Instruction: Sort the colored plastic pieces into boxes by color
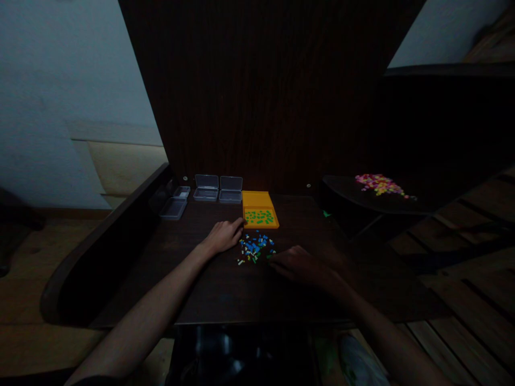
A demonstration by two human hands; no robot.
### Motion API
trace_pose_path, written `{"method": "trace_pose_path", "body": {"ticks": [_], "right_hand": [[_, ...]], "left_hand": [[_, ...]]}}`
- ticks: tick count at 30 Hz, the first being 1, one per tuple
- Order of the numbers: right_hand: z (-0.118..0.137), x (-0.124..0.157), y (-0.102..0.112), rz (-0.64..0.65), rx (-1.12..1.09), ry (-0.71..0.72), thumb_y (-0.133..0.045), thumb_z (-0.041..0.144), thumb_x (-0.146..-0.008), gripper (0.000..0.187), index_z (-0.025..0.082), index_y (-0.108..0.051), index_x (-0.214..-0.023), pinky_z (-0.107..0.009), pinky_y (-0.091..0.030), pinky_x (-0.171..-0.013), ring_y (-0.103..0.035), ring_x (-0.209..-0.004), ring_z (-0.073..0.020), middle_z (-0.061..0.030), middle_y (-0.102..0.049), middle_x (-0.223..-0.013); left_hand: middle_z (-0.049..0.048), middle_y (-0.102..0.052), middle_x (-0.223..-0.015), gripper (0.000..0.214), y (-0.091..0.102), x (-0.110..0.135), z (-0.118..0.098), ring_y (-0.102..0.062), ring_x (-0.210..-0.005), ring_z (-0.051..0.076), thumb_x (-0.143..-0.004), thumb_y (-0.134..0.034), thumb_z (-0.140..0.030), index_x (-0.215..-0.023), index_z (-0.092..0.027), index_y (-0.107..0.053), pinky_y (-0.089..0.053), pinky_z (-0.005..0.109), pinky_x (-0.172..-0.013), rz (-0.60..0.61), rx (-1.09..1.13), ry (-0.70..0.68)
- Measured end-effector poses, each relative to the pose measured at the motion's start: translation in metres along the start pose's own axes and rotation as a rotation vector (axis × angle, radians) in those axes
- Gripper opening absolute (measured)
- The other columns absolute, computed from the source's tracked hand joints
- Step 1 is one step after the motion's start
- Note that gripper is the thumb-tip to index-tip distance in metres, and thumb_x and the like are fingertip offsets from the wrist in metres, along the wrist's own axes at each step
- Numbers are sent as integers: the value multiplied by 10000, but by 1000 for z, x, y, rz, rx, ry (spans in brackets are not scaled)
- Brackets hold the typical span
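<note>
A pile of small blue, white, green and yellow toy bricks (257, 247) lies loose on the dark wooden surface between my hands. Behind it stands an open yellow plastic box (257, 199), its lid leaning back and green bricks (260, 217) spread in its tray. My left hand (225, 235) rests at the box's front left corner, fingers extended and loosely apart, seemingly touching the edge. At the right side of the pile, my right hand (294, 262) has its fingers pinched together at a small green brick (269, 257). The fingertips are dim and partly hidden.
Two clear plastic cases (206, 194) (230, 197) stand open left of the yellow box. Another clear case (174, 208) lies by the left side panel. Pink, yellow and orange pieces (380, 184) are heaped on a dark raised shelf (341, 186) at right. A green scrap (326, 214) lies nearby.
</note>
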State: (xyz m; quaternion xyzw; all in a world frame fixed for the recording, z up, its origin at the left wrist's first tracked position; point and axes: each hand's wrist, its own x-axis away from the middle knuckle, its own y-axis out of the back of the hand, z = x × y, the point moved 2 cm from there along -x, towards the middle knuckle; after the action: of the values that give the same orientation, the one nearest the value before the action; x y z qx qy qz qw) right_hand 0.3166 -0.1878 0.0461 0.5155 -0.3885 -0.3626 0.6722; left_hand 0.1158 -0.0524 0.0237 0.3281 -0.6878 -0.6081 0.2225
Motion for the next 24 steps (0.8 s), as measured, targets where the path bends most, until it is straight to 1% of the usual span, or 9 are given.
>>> {"method": "trace_pose_path", "body": {"ticks": [3,5,8,11,15,20,24], "right_hand": [[-1,2,-1,-15,-10,8,-405,301,-957,300,232,-677,-1063,-276,-407,-763,-653,-844,-178,-71,-729,-955],[-3,3,-1,-43,-26,6,-408,298,-952,306,240,-668,-1103,-279,-414,-764,-658,-869,-181,-68,-729,-1005],[-6,4,0,-93,-45,-7,-457,350,-928,324,262,-628,-1189,-302,-422,-808,-646,-972,-205,-57,-699,-1132],[-9,3,1,-88,-39,-13,-518,415,-892,379,283,-596,-1239,-339,-420,-851,-622,-1040,-238,-52,-673,-1192],[-12,0,2,-29,-22,-24,-485,422,-915,344,267,-618,-1191,-348,-418,-846,-621,-1005,-240,-63,-697,-1105],[-9,-4,3,39,53,-24,-439,372,-944,276,231,-632,-1082,-309,-406,-791,-618,-900,-207,-68,-691,-977],[-5,-4,5,39,119,-54,-439,365,-942,269,213,-618,-1072,-301,-392,-778,-604,-880,-205,-89,-669,-954]], "left_hand": [[96,-709,-1021,358,2,0,-1,-685,-934,270,-958,-330,-346,-1274,-245,-465,-506,368,-804,-1,-3,1],[92,-711,-1009,356,2,1,-1,-686,-931,268,-957,-334,-343,-1271,-241,-468,-507,361,-799,-1,-4,-1],[86,-713,-996,354,3,0,-1,-686,-934,255,-957,-339,-343,-1268,-238,-469,-504,347,-806,4,-7,4],[87,-709,-1023,353,2,0,-1,-683,-944,253,-958,-338,-347,-1270,-244,-467,-503,349,-815,3,-7,6],[88,-706,-1034,355,1,0,-1,-683,-942,253,-959,-332,-348,-1271,-246,-468,-503,351,-820,-1,-14,8],[79,-712,-1000,353,2,1,-1,-686,-933,245,-959,-340,-349,-1272,-247,-468,-502,342,-825,8,-13,17],[82,-712,-1006,351,2,1,-1,-684,-937,251,-959,-341,-342,-1271,-248,-469,-503,348,-823,8,-4,17]]}}
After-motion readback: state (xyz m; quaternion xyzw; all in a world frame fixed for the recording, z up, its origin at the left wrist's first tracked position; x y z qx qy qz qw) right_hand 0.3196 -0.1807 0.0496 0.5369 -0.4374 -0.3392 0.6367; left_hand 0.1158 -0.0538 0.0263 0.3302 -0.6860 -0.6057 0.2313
